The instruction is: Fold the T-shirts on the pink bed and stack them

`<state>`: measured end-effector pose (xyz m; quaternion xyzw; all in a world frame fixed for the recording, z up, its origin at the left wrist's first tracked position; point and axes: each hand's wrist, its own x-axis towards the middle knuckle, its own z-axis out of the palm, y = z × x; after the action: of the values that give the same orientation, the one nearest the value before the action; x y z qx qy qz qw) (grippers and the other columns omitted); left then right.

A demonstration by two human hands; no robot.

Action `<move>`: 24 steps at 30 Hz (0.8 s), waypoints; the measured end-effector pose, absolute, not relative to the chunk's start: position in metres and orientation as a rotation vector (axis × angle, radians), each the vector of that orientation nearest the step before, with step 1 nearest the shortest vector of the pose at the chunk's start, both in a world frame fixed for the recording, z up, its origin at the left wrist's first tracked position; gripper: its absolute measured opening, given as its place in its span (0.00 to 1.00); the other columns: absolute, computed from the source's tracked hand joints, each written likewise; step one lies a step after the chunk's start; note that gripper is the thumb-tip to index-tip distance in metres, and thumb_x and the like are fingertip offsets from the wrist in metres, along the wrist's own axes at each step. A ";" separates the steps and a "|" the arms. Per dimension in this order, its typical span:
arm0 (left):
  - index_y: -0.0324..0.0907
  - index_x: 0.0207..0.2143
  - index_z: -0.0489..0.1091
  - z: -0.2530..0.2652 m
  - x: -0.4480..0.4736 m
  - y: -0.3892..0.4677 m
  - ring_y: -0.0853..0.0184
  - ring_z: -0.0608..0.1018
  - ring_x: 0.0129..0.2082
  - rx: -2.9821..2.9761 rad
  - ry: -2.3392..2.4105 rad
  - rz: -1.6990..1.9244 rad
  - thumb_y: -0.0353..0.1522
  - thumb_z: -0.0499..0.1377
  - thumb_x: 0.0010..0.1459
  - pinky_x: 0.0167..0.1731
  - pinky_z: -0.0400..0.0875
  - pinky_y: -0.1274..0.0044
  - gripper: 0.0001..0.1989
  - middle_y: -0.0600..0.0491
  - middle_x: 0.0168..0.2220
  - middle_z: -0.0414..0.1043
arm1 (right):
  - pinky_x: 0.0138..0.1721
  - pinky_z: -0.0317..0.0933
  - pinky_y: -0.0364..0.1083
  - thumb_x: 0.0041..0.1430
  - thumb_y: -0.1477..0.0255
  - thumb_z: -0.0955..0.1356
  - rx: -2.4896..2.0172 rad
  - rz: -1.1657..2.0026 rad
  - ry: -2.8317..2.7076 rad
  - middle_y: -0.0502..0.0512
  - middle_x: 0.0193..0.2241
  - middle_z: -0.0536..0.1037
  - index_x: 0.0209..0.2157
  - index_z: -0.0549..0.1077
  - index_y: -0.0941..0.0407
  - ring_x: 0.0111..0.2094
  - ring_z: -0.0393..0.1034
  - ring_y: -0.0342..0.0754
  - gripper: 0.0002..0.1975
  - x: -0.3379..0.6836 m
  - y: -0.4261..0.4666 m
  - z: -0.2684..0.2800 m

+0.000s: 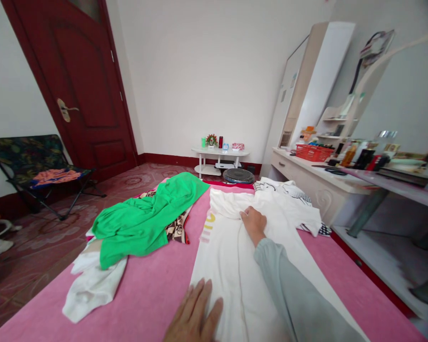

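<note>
A white T-shirt (271,266) with yellow and pink print at its left side lies spread over the pink bed cover (153,289). My right hand (254,222) is closed in a pinch on the shirt's fabric, near its bunched far part. Flat on the shirt's near left edge rests my left hand (196,311), its fingers stretched out and holding nothing. A long crease runs down the shirt between the two hands. Left of it, a bright green garment (146,218) lies crumpled over other clothes, with a white garment (94,285) sticking out below.
Black-and-white patterned clothing (288,187) lies at the bed's far right. Beyond the bed stands a low white table (219,151). A dresser (299,171) holding a red basket (314,152) and bottles borders the right side. At left are a folding chair (24,154) and a door (74,80).
</note>
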<state>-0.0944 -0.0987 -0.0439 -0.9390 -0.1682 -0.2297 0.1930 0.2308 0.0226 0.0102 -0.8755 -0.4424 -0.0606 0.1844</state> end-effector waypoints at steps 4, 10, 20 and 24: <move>0.43 0.42 0.75 0.014 -0.068 -0.108 0.58 0.78 0.39 -2.898 -0.675 -0.199 0.35 0.58 0.56 0.34 0.75 0.73 0.12 0.45 0.42 0.77 | 0.40 0.54 0.49 0.58 0.61 0.63 -2.409 -0.221 -1.249 0.57 0.38 0.77 0.40 0.73 0.54 0.41 0.71 0.52 0.15 0.227 0.020 0.010; 0.41 0.39 0.75 0.099 0.003 -0.096 0.55 0.78 0.38 -3.091 -0.924 -0.117 0.34 0.49 0.61 0.40 0.74 0.63 0.15 0.43 0.37 0.76 | 0.46 0.52 0.48 0.57 0.65 0.66 -2.159 -0.446 -1.435 0.58 0.44 0.73 0.44 0.73 0.55 0.48 0.63 0.53 0.14 0.217 0.013 0.018; 0.48 0.64 0.55 -0.002 0.036 -0.029 0.53 0.44 0.68 -3.028 -1.242 -0.492 0.49 0.43 0.63 0.64 0.41 0.57 0.30 0.46 0.68 0.43 | 0.44 0.57 0.43 0.57 0.75 0.63 -1.934 -0.192 -1.438 0.55 0.37 0.76 0.36 0.76 0.57 0.40 0.68 0.47 0.10 0.230 0.023 0.001; 0.48 0.64 0.55 -0.003 0.035 -0.031 0.53 0.45 0.67 -3.011 -1.249 -0.524 0.49 0.42 0.63 0.64 0.41 0.58 0.30 0.46 0.68 0.43 | 0.41 0.61 0.42 0.57 0.75 0.63 -1.954 -0.134 -1.397 0.55 0.37 0.77 0.36 0.76 0.57 0.36 0.70 0.46 0.11 0.261 0.013 0.008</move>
<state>0.0347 -0.0310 -0.0030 -0.9090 -0.3772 -0.1581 -0.0798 0.2608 0.0131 0.0078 -0.7578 -0.5419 -0.0519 0.3597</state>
